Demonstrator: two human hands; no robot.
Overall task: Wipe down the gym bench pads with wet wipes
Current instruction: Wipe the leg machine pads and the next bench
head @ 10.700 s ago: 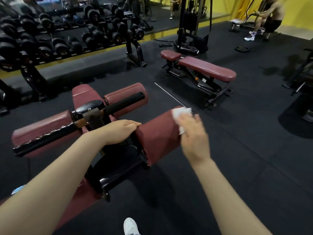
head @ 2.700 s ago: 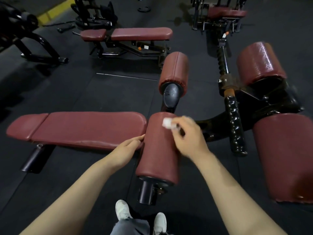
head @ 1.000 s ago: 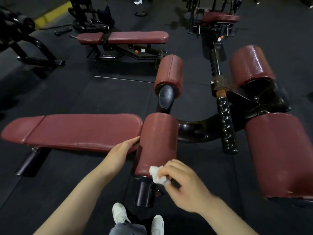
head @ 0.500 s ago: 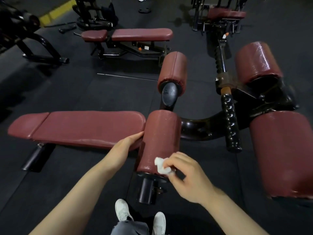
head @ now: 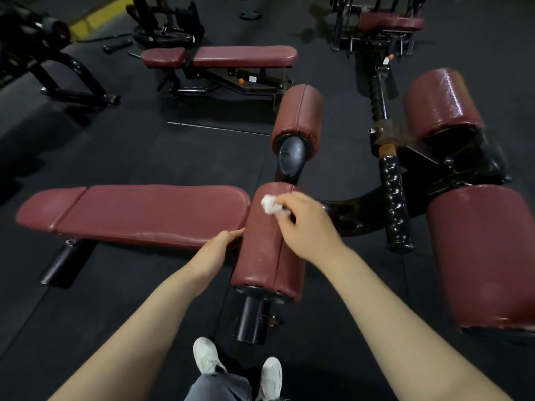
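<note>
From the head camera: the right hand [head: 311, 228] pinches a crumpled white wet wipe [head: 270, 204] in curled fingertips and presses it on the far end of the maroon vinyl cylindrical roller pad [head: 267, 250], likely to scrub along its length. The left hand [head: 218, 250], fingers fairly straight and holding nothing, rests against the pad's left side, seemingly to stop it turning. The long flat maroon bench pad [head: 139, 212] lies just beside it, over the black rubber floor [head: 144, 149].
</note>
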